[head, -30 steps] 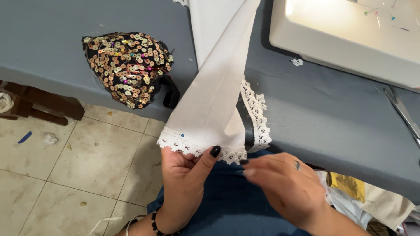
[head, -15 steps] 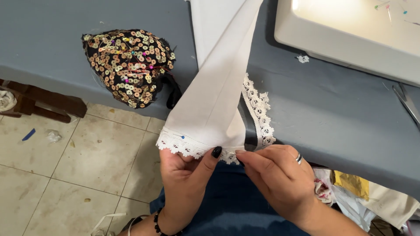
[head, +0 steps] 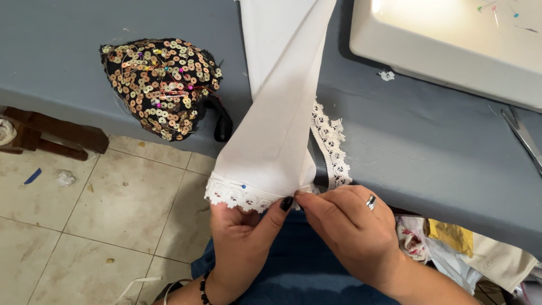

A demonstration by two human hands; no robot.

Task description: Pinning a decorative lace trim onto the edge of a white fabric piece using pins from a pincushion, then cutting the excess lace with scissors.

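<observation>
Fingers [head: 305,200] at white cloth's [head: 271,141] lace edge [head: 237,195]

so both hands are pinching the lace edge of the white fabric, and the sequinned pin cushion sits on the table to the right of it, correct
Not quite. In the head view both hands, left hand and right hand, do pinch the lace edge of the white fabric, but the sequinned pin cushion sits on the table to the left of the fabric, not the right.

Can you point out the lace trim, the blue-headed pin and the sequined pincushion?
lace trim [head: 240,196], head view, on the scalloped edge along the white fabric's hem
blue-headed pin [head: 243,186], head view, on its head
sequined pincushion [head: 164,85], head view, on its top
</observation>
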